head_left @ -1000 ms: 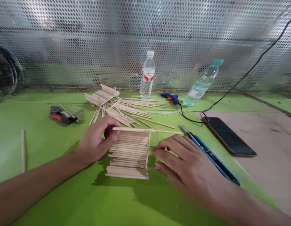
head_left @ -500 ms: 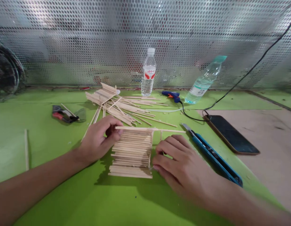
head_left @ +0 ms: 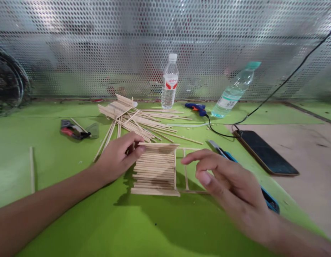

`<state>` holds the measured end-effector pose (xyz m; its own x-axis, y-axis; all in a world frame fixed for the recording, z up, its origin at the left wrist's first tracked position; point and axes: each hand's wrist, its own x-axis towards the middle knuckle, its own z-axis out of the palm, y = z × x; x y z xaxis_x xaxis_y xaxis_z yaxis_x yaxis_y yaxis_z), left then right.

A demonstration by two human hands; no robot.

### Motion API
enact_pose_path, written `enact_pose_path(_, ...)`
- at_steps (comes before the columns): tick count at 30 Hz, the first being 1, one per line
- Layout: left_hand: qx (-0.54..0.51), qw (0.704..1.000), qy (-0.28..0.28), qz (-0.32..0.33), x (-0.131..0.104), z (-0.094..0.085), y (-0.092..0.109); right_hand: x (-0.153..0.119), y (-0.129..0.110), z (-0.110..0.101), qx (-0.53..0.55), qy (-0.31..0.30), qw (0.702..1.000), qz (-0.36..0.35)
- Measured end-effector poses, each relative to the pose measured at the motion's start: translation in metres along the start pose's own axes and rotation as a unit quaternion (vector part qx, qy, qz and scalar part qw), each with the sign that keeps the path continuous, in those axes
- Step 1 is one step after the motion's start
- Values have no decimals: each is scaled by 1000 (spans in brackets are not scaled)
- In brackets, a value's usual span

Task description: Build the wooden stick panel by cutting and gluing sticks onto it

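Observation:
A small structure of thin wooden sticks point(head_left: 154, 170) is in front of me, with rows of sticks side by side as a panel and a ladder-like frame point(head_left: 186, 175) reaching out to its right. My left hand point(head_left: 125, 151) pinches its upper left corner between thumb and fingers. Over the right end of the frame hovers my right hand point(head_left: 224, 178), fingers apart and holding nothing visible; it hides part of the frame. Beneath and behind that hand lies a blue utility knife point(head_left: 269, 200), blade out and partly covered.
Behind the structure lies a pile of loose sticks point(head_left: 144, 123). A clear bottle point(head_left: 169, 84), a leaning green-capped bottle point(head_left: 232, 92) and a blue glue gun point(head_left: 196, 107) stand farther back. A phone point(head_left: 265, 151) lies right, cutting pliers point(head_left: 73, 130) and a single stick point(head_left: 32, 169) left.
My right hand has left the structure's lower right edge, moved right and opened. The structure has shifted slightly right and tilted, showing more of its ladder-like frame. My left hand keeps its hold.

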<state>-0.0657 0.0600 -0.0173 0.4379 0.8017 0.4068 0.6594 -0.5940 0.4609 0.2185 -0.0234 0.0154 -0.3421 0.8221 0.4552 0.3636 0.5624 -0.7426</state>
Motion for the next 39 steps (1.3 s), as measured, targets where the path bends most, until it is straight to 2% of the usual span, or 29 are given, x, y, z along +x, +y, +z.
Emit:
enact_pose_path(3, 16, 999, -32, -15, 1, 1, 2, -1, 2, 0, 93, 43, 992, 79)
enact_pose_path(7, 37, 996, -76, -29, 1, 2, 3, 3, 4, -1, 271, 6, 949, 163)
enact_pose_path(10, 34, 995, -86, -32, 1, 4, 2, 6, 4, -2, 310, 4, 929, 203)
enact_pose_path(12, 30, 995, -91, -26, 0, 5, 1, 8, 2, -4, 282, 27, 936, 207)
enact_pose_path(14, 25, 995, -97, -19, 0, 6, 1, 10, 1, -6, 217, 33, 956, 193)
enact_pose_path(17, 34, 994, -107, -8, 0, 6, 1, 12, 3, -12, 60, -25, 985, 159)
enact_pose_path(20, 59, 992, -113, -2, 0, 5, 3, 15, 11, -19, -99, -90, 981, 139)
enact_pose_path(25, 78, 990, -119, 17, 1, 4, 5, 21, 29, -23, -224, -76, 963, 131)
enact_pose_path(28, 80, 989, -114, 49, 1, 5, 4, 25, 32, -22, -248, -75, 959, 119)
enact_pose_path(31, 82, 988, -92, 96, -2, 6, 3, 27, 30, -18, -219, -111, 963, 113)
enact_pose_path(34, 86, 982, -53, 157, -5, 6, 1, 27, 29, -14, -194, -140, 965, 105)
enact_pose_path(39, 84, 968, 21, 236, -6, 7, 0, 25, 36, -11, -160, -144, 972, 95)
